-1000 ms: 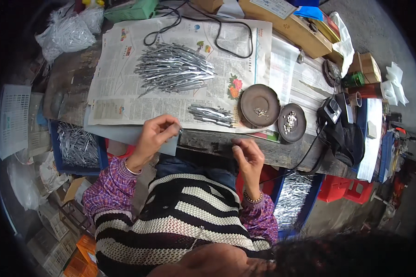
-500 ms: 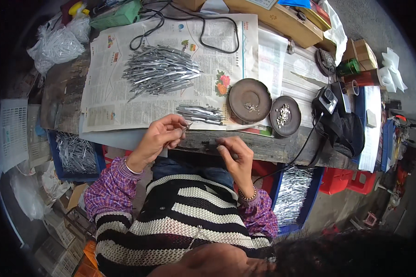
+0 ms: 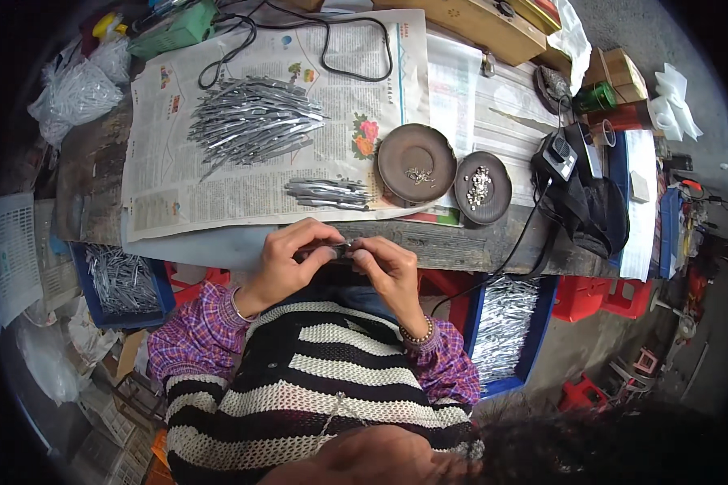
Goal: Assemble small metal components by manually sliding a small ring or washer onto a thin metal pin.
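Observation:
My left hand (image 3: 293,257) and my right hand (image 3: 388,267) meet at the table's near edge, fingers pinched together. Between the fingertips is a small dark metal part (image 3: 344,249); the fingers cover most of it, so its kind is unclear. Just beyond, a small row of slender silvery metal pieces (image 3: 328,194) lies on the newspaper (image 3: 243,194). Farther off spreads a larger heap of the same pieces (image 3: 255,121). Right of the row, a round brown dish (image 3: 392,153) holds tiny brass-coloured bits, and a smaller dark dish (image 3: 497,206) holds small shiny bits.
Blue bins (image 3: 534,335) full of metal pieces stand below the table on both sides. Right on the table sit a black device (image 3: 556,155) with a cord and a black strap. A black cable (image 3: 328,52) loops over the newspaper's far side. Red stools (image 3: 578,297) stand beneath.
My right hand has moved left and my left hand slightly right, so their fingertips now come together. The whole view has shifted a little.

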`<action>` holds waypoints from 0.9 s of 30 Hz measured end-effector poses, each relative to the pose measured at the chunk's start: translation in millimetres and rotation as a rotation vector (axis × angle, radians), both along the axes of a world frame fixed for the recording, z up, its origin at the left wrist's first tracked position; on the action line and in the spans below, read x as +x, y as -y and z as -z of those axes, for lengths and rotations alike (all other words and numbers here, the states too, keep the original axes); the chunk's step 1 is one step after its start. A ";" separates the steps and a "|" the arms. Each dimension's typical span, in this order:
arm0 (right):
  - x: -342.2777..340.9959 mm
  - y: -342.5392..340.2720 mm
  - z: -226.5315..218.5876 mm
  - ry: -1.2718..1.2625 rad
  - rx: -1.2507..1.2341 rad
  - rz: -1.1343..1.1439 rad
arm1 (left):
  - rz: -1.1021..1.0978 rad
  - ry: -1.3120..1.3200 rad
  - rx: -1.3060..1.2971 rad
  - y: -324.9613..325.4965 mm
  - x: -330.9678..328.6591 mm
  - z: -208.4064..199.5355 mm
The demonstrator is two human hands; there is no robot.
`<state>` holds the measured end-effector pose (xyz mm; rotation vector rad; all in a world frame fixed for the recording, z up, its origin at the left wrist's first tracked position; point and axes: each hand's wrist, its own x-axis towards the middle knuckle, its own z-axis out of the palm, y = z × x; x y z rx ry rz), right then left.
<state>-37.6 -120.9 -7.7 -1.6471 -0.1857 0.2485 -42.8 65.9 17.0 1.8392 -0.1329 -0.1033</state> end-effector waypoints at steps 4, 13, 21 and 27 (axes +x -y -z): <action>-0.1 0.4 -0.1 -0.052 0.037 -0.008 | 0.017 0.072 -0.001 4.4 -0.6 0.9; -2.5 0.5 0.5 -0.030 0.002 0.040 | 0.045 0.129 0.008 5.5 -2.9 4.1; -9.1 -1.7 11.3 -0.146 0.161 0.099 | 0.073 0.154 -0.044 7.6 -1.7 7.9; -7.3 2.5 3.6 -0.237 0.268 0.205 | 0.054 0.042 -0.069 7.9 -2.5 6.2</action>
